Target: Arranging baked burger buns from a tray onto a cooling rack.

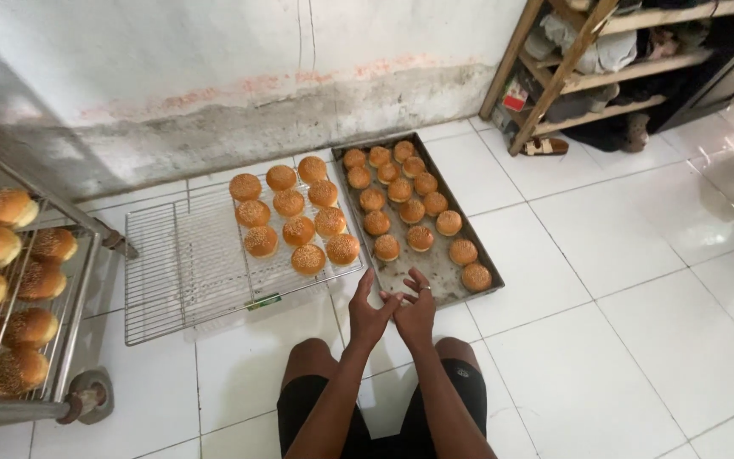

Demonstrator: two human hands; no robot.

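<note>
On the white tiled floor (639, 340), both hands (392, 316) are hovering open and empty, touching each other, just beside the dark metal baking tray (435, 280) of sesame buns (386, 247).

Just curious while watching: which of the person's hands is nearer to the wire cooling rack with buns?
Left. The left hand hovers just off the near right corner of the wire rack; the right hand sits beside it, farther right, before the metal tray.

The dull grey metal baking tray (439, 270) is looking scuffed, the silver wire cooling rack (182, 263) is gleaming, and the glossy white tiled floor (639, 280) is reflecting light beside matt, sesame-speckled brown buns (299, 229).
</note>
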